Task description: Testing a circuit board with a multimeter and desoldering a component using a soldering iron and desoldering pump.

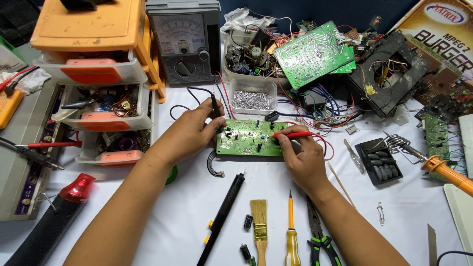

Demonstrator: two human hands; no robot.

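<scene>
Right, nearest you lay the tools: a desoldering pump (pixel 221 216), a paintbrush (pixel 259 224), a yellow screwdriver (pixel 291 236) and green-handled pliers (pixel 319 236). Further up, at dead centre, your green circuit board (pixel 251 138) sat flat on the white table (pixel 197 197). Your left hand (pixel 189 133), at nine o'clock of the board, was curled around the black probe (pixel 215 106), tip down at the board's upper left corner. Your right hand (pixel 303 157), at three o'clock, pinched the red probe (pixel 293 134) against the board's right half. You looked mid-measurement; I'd say the next move called for steady tips and a glance up. Beyond, at twelve o'clock, stood the analogue meter (pixel 185 42), with a tub of screws (pixel 252 98) just right of it.
</scene>
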